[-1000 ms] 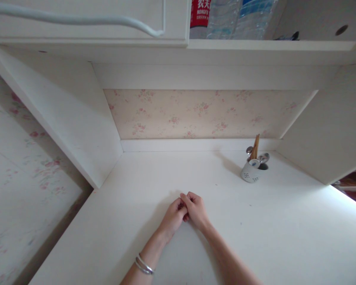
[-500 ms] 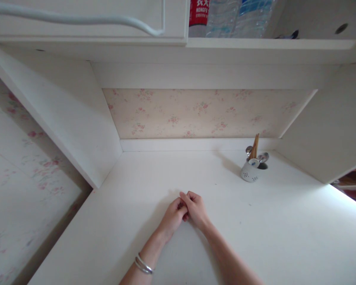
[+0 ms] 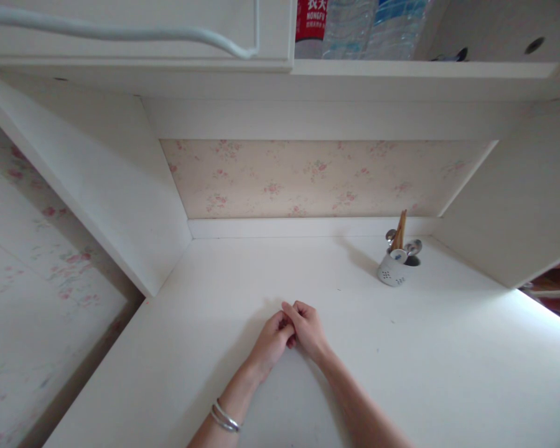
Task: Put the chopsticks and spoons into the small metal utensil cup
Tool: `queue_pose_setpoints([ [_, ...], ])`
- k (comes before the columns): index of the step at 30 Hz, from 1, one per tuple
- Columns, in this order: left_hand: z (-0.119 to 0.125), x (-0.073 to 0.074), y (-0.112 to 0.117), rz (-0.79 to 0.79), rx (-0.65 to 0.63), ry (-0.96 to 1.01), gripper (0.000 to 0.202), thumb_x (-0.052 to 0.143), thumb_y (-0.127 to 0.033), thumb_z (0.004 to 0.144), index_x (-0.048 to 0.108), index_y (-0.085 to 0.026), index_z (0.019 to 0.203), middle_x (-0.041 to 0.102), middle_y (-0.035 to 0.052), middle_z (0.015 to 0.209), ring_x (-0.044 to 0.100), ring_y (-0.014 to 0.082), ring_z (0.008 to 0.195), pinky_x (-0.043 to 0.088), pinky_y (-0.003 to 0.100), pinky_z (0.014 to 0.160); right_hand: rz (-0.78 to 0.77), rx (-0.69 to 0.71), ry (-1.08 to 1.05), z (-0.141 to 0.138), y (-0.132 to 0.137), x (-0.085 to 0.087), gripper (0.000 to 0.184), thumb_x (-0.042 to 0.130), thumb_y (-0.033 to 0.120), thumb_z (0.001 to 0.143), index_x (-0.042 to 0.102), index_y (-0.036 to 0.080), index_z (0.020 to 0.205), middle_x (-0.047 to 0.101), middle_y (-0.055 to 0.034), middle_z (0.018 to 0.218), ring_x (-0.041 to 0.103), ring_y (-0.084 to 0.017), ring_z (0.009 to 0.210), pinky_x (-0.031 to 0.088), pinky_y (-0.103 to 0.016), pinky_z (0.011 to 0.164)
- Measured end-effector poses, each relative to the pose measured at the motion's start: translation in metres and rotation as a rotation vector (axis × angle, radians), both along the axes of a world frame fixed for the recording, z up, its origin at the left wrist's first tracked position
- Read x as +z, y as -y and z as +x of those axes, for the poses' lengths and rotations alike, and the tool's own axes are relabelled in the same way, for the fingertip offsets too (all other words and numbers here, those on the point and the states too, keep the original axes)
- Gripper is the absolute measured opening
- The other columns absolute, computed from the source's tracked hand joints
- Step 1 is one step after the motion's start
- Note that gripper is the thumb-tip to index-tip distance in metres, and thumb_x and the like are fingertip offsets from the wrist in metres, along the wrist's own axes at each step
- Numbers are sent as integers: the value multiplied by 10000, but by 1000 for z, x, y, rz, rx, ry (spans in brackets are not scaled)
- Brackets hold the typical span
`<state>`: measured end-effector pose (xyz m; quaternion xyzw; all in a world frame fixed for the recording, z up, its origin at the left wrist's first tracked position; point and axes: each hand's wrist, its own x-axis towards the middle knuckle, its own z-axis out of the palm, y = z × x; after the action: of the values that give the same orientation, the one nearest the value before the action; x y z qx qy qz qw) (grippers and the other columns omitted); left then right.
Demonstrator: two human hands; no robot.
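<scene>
My left hand point(image 3: 271, 341) and my right hand point(image 3: 307, 326) rest together on the white desktop point(image 3: 205, 323), loosely clasped with fingers curled in. The right thumb lies over the left hand's knuckles. No object shows in either hand, though the inner fingers are partly hidden. Two silver bangles point(image 3: 224, 418) circle my left wrist. Farther back on the right stands a white utensil holder point(image 3: 391, 272) with dotted holes. It contains wooden chopsticks point(image 3: 400, 230), metal spoons point(image 3: 413, 247) and a white spoon point(image 3: 398, 256). Neither hand touches it.
Overhead runs a white shelf point(image 3: 401, 70) bearing plastic bottles point(image 3: 348, 28), one with a red label. A cabinet door with a long handle point(image 3: 121, 30) hangs at upper left. Side panels point(image 3: 98, 174) rise at both ends of the desktop, and floral wallpaper point(image 3: 289, 177) covers the back.
</scene>
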<state>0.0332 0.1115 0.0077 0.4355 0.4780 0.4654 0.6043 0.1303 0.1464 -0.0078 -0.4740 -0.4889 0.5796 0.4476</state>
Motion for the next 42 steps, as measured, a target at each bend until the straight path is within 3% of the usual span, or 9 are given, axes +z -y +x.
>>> queue_pose_setpoints([
  [18,0,1,0,0,-7,-18,145,561,-299,805,558,-154,807,524,-29,624,464,103,571,339,237,542,-27,13,10,-1,1,3,458,610,591,782,428,230,566,449,76,367,465,-127,269,298,-214,265],
  [24,-1,4,1,-1,-16,-40,168,566,-323,805,498,-182,745,444,-63,571,389,88,526,277,238,509,-27,-72,28,9,6,19,405,626,506,789,421,226,581,435,76,427,426,-103,356,303,-218,370],
  [29,-2,8,2,-46,-25,-87,206,571,-368,805,484,-191,746,437,-70,559,373,89,523,282,242,521,126,-309,199,65,17,24,385,636,494,798,417,222,637,355,78,539,354,-106,501,294,-228,477],
  [31,-2,9,2,-62,-35,-91,217,573,-383,801,484,-192,748,442,-69,560,375,89,524,285,241,522,189,-357,305,99,22,19,362,649,522,782,457,223,711,378,70,602,373,-112,535,308,-230,493],
  [33,-2,9,1,-66,-51,-83,226,576,-395,795,484,-194,749,440,-72,557,370,88,521,278,238,517,158,-447,419,136,23,14,375,674,553,749,509,231,851,452,52,689,421,-121,563,334,-234,501],
  [37,-3,8,0,-60,-69,-69,230,580,-399,788,485,-194,747,414,-81,553,345,83,507,253,237,505,49,-759,516,201,0,15,745,760,595,622,443,246,1200,531,-41,1047,564,-191,787,445,-271,578],
  [39,-3,8,1,-57,-68,-67,229,576,-400,792,486,-193,753,409,-82,555,341,83,508,249,236,506,70,-838,579,224,-22,19,907,790,593,568,390,224,1294,472,-106,1243,548,-257,1008,476,-313,693],
  [42,-4,10,3,-62,-60,-68,222,568,-396,804,493,-190,769,424,-75,567,359,87,524,262,234,519,77,-822,612,243,-60,25,1073,818,561,525,309,180,1389,347,-187,1406,463,-322,1183,441,-367,861],
])
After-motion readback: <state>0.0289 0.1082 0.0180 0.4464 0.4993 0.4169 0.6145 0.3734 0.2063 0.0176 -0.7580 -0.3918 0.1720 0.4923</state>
